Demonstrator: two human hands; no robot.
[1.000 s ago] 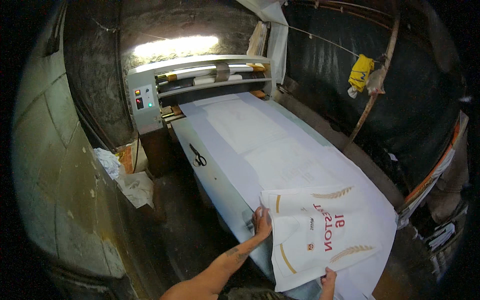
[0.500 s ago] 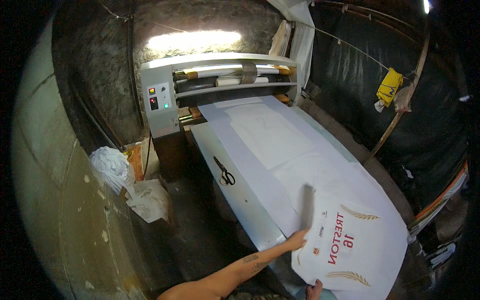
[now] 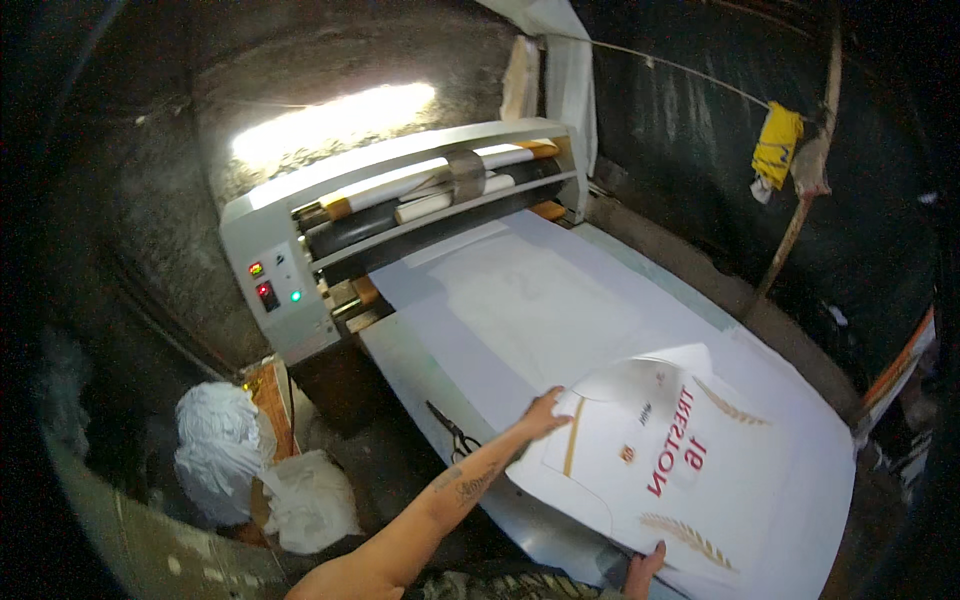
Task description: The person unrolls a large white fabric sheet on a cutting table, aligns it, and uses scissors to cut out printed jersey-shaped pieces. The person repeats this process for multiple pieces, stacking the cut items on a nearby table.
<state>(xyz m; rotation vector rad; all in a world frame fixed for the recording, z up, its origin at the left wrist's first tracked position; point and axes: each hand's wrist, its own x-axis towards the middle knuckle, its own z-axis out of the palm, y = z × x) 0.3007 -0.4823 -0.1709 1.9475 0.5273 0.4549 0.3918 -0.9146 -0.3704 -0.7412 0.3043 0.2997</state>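
A white printed sheet point(image 3: 745, 470) with red lettering and gold wheat-ear motifs lies over the near right part of the table. Its far left corner is raised and curls over. At the left edge, beside a gold stripe, my left hand point(image 3: 545, 414) is closed on the sheet. Nearer to me, my right hand point(image 3: 645, 570) pinches the front edge, thumb on top; its other fingers are hidden underneath. Beneath the printed piece, a long pale sheet point(image 3: 480, 300) runs up the table into the rollers of a grey roller heat press point(image 3: 278, 240).
Black-handled scissors point(image 3: 462, 444) lie on the table's left edge, close to my left forearm. White cloth bundles point(image 3: 218, 450) and a white sack point(image 3: 312, 500) sit on the floor at left. A yellow cloth point(image 3: 777, 147) hangs at right by a wooden pole point(image 3: 790, 240).
My left hand has moved up and left, drawing the sheet's edge with it; the far corner now curls over. My right hand keeps its hold at the front edge. The view has tilted.
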